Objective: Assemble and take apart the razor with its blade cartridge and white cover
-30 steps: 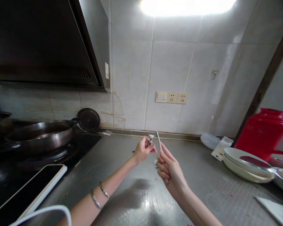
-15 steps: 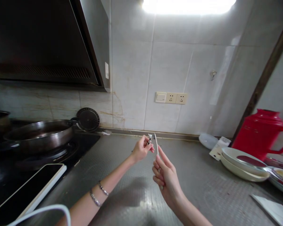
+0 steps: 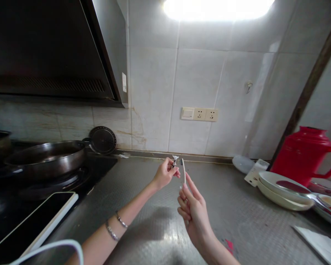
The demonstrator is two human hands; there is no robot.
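My left hand [image 3: 167,173] pinches a small silver metal piece [image 3: 174,160] with a flared top and a dark part below. Its exact kind is too small to make out. My right hand [image 3: 191,206] has its fingers closed round a thin white toothbrush [image 3: 184,173], head up. The dark bristles face the metal piece, with a narrow gap between the two. Both hands are held over the steel countertop [image 3: 143,221], near the wall.
On the left, a steel pan [image 3: 49,156] sits on the black stove, a phone [image 3: 35,228] in front. A round black disc [image 3: 102,140] leans on the wall. A red thermos jug [image 3: 303,154], stacked plates [image 3: 284,198] and a white sheet [image 3: 321,243] stand or lie right.
The toothbrush head has shifted slightly right, away from the metal piece, and the right forearm has moved left. A red scrap beside it on the countertop now shows.
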